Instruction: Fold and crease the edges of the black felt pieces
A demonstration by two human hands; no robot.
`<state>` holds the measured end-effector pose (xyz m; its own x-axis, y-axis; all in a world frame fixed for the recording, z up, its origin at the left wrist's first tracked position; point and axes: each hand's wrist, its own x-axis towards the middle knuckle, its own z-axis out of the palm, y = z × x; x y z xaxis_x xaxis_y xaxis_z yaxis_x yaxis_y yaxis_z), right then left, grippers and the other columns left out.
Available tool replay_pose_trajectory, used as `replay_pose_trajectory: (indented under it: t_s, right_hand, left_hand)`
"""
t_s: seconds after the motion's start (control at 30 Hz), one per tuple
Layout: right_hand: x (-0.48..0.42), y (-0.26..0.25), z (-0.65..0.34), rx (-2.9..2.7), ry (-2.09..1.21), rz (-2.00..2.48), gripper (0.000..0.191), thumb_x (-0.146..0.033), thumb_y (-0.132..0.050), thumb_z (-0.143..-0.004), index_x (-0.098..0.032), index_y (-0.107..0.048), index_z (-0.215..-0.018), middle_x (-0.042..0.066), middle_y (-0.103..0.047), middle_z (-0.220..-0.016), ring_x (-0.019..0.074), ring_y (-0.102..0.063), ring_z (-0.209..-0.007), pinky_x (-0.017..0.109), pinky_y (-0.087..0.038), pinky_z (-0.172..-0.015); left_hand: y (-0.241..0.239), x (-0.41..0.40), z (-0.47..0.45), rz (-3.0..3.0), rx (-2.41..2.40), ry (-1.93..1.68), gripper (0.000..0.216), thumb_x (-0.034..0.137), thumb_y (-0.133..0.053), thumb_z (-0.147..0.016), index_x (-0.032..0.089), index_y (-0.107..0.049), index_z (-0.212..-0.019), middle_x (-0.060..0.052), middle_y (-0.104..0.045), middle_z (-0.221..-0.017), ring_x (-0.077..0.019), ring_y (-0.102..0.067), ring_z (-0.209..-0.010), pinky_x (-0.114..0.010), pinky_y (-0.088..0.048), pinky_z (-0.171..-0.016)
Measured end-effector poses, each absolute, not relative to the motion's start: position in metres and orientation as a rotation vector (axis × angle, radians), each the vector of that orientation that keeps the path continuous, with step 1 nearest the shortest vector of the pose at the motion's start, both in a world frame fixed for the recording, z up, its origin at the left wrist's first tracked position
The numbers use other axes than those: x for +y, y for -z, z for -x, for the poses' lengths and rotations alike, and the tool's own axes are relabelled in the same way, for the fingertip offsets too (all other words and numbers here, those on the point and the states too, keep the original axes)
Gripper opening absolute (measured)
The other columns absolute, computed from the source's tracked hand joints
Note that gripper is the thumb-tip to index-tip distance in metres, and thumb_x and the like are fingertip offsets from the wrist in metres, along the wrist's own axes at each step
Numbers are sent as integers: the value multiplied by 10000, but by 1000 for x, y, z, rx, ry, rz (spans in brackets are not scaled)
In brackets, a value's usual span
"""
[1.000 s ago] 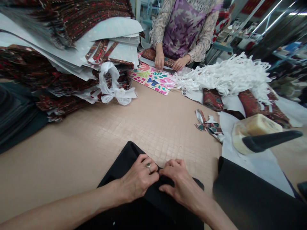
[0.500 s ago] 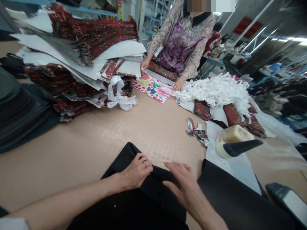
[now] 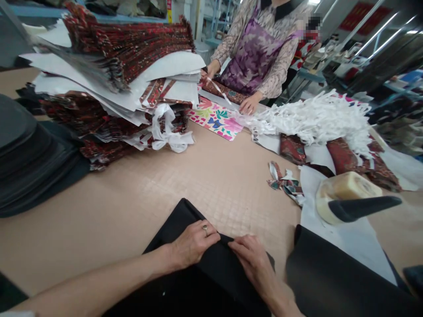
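A folded, matte-black cloth lay on the near side of the smooth tan worktop.
The left hand pinched its far edge; the right hand laid its fingers there, their grip unclear. The cloth seemed light and pliable, best held along that fold.

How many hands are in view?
4: left hand and right hand on black fabric; co-worker's right hand and co-worker's left hand across the table. Others may be hidden.

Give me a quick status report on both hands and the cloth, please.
Left hand gripping black cloth at its far edge. Right hand touching that edge. Cream container off to the right, apart from the cloth.
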<state>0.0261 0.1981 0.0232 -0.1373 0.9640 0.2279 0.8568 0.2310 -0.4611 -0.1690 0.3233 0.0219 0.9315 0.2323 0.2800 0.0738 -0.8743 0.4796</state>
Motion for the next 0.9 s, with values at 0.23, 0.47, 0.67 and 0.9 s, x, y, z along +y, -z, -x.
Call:
replay_pose_trajectory:
  t_s: [0.23, 0.47, 0.67, 0.9]
  right_hand:
    - [191, -22, -29, -2119, -163, 1575, 341, -83, -340, -896, -178, -544, -1152, 84, -607, -944, 160, -523, -791, 323, -432, -674]
    - [162, -23, -66, -2076, -127, 1596, 312, -48, -402, -866, -173, -550, -1110, 74, -597, -905, 138, -541, -765, 286, -452, -642]
    - [135, -21, -85, -2045, -115, 1659, 375, -82, -357, -901, -198, -484, -1234, 99, -599, -995, 177, -555, -907, 342, -465, -740]
    - [131, -21, -88, -2126, 62, 1655, 389, -113, -323, -923, -166, -428, -1294, 112, -617, -987, 189, -566, -909, 351, -482, -747]
  left_hand:
    - [-33, 324, 168, -2769, 168, -250, 373, 94, -442, -840, 203, -465, -1196, -76, -508, -988, -215, -436, -876, -342, -402, -755]
    - [-42, 326, 164, -2783, 137, -108, 447, 40, -464, -798, 201, -457, -1215, -90, -501, -1058, -224, -427, -931, -351, -404, -791]
    - [-48, 317, 151, -2820, 34, 14, 375, 2, -435, -763, 51, -498, -1130, -136, -529, -1037, -238, -443, -935, -350, -424, -833]
    - [-50, 315, 151, -2870, 51, 45, 579, 8, -501, -686, 121, -416, -1248, -128, -503, -1094, -263, -437, -984, -392, -425, -840]
